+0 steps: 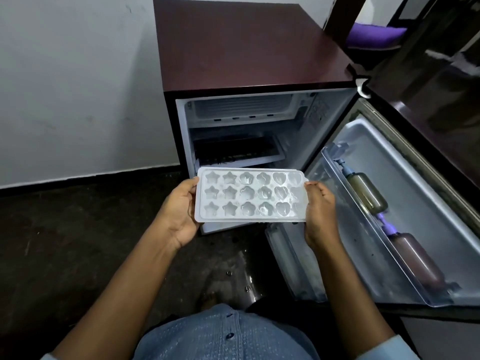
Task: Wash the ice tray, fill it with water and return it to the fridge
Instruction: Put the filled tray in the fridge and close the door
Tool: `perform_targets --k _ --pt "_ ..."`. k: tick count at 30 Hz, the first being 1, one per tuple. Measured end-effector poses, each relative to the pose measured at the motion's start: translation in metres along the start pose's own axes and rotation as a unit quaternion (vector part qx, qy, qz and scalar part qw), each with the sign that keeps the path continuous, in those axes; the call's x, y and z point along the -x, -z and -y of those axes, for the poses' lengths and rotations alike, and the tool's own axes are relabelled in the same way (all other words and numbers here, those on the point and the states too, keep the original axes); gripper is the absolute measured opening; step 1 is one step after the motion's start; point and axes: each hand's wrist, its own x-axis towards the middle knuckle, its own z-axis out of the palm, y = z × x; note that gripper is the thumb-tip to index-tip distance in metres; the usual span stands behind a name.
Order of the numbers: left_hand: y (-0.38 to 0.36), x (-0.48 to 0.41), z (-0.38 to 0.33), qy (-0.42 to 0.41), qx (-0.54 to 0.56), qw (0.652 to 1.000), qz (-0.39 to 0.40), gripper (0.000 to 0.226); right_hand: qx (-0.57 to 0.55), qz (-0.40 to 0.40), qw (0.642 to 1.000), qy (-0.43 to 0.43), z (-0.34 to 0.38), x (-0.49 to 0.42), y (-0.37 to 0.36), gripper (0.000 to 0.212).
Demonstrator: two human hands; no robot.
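A white plastic ice tray (249, 196) with star, flower and heart moulds is held level in front of the open small fridge (244, 53). My left hand (179, 211) grips the tray's left end, thumb on the rim and fingers underneath. My right hand (320, 209) grips its right end the same way. The moulds look glossy; whether they hold water I cannot tell. Behind the tray the fridge's freezer compartment (241, 107) at the top stands open, with a shelf (233, 152) below it.
The fridge door (405, 193) swings open to the right, with two brownish bottles (367, 193) lying in its clear rack. A dark wooden cabinet (428, 74) stands to the right. White wall on the left, dark floor (65, 242) below, wet near my feet.
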Motion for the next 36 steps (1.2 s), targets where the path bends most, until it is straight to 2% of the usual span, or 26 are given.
perform_targets --k 6,15,21,31,36 --pt "-0.022 -0.014 -0.012 -0.027 0.009 0.999 -0.036 0.031 0.012 0.013 1.000 0.012 0.009 -0.035 -0.013 0.027" --pt "-0.053 -0.040 -0.018 -0.057 0.046 0.995 -0.065 0.029 0.067 0.043 0.997 0.024 0.027 -0.092 -0.020 0.021" --pt "-0.071 -0.060 -0.016 -0.089 0.018 0.990 -0.112 0.025 0.123 0.039 0.989 0.070 0.033 -0.128 -0.022 0.032" --pt "-0.071 -0.117 -0.010 -0.124 -0.007 0.976 -0.177 0.022 0.192 0.015 0.970 0.148 0.004 -0.186 -0.044 0.024" --pt "-0.072 -0.157 -0.012 -0.154 0.006 0.965 -0.211 0.016 0.127 0.019 0.983 0.130 -0.015 -0.215 -0.064 0.024"
